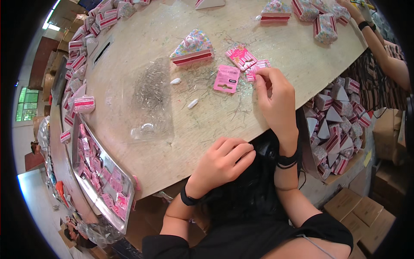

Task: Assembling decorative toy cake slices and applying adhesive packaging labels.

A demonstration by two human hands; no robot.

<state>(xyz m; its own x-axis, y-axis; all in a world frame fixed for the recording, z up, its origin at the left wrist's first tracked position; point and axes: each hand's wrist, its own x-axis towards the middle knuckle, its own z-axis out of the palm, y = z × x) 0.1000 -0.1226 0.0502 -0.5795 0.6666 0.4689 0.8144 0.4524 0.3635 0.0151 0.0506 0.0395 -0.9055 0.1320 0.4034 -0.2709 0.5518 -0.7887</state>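
Right hand (278, 95): thumb and forefinger pinched on the edge of a striped pink card (263, 64), above the table (215, 121). Left hand (222, 160): fingers half curled at the near edge; from where I stand, cannot tell if it holds anything. Two pink cards (227, 79) just beside; sprinkled cake slice (192, 46) beyond; thin metal pins (151, 88) heaped leftward; metal tray (129, 187) farther left; boxed slices (333, 129) at right
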